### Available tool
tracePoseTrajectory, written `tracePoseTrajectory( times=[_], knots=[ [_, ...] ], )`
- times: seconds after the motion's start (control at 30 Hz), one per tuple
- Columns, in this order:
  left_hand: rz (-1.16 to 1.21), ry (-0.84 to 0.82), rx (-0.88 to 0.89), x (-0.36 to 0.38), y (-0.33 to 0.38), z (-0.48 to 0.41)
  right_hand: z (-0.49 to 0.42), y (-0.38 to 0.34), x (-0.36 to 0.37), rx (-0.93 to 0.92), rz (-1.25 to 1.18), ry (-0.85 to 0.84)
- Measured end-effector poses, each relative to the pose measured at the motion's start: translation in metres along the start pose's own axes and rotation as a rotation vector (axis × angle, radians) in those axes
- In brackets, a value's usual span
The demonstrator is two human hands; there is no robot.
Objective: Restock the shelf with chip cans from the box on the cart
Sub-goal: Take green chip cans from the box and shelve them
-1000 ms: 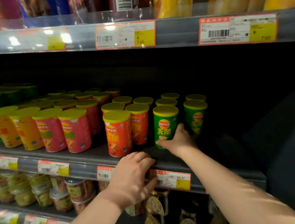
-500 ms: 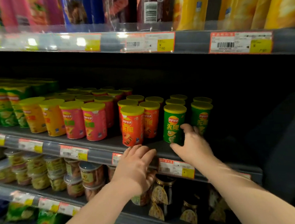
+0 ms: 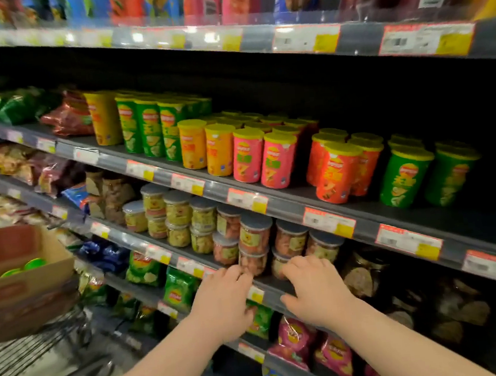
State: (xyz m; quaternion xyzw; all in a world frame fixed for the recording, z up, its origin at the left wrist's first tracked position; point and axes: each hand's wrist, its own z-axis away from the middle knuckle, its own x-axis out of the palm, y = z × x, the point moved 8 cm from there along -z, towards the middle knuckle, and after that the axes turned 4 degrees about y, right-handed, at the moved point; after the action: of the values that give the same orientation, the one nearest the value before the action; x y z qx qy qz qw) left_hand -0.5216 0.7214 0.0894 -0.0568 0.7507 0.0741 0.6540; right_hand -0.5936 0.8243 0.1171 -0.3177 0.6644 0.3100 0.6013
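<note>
Left hand [image 3: 224, 305] and right hand [image 3: 319, 294] are noted nearest, side by side before the lip of the lower shelf [image 3: 282, 288]. Fingers are loosely bent and nothing is held in either; whether the fingertips touch the lip cannot be told. Clear snack jars [image 3: 255, 235] are stacked just beyond the knuckles. At the left edge, the cardboard box [image 3: 23, 276] is carried on the wire cart [image 3: 30, 353]. Green lids [image 3: 34, 263] are seen inside it, judged to be cans yet to be shelved. Farther back and one level up, chip cans [image 3: 405, 180] are ranked upright by colour on the shelf [image 3: 489, 217], with bare board left to the right of the green ones. Cans are judged light, stiff-walled, smooth and somewhat slippery, likely dented if squeezed hard; lids may pop off if pulled. Hold is best taken round the body at mid-height, thumb opposed to fingers, not by the lid
</note>
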Motion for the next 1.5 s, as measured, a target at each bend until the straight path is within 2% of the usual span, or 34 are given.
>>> tracePoseTrajectory(
  times=[0.5, 0.83, 1.07, 1.33, 1.5],
  knots=[
    [-0.009, -0.143, -0.452, 0.033, -0.18, 0.187, -0.03, -0.235, 0.07, -0.353, 0.001, -0.251],
    [0.019, -0.172, -0.732, 0.048, -0.279, 0.246, -0.089, -0.351, 0.099, -0.603, 0.017, -0.314],
    [-0.009, -0.231, -0.894, 0.049, -0.366, 0.249, -0.162, -0.422, 0.12, -0.743, -0.023, -0.35],
    [0.05, -0.248, -0.992, 0.06, -0.437, 0.205, -0.261, -0.45, 0.138, -0.777, -0.027, -0.381],
    [0.066, -0.28, -1.066, 0.067, -0.47, 0.212, -0.286, -0.477, 0.157, -0.829, -0.025, -0.437]
  ],
)
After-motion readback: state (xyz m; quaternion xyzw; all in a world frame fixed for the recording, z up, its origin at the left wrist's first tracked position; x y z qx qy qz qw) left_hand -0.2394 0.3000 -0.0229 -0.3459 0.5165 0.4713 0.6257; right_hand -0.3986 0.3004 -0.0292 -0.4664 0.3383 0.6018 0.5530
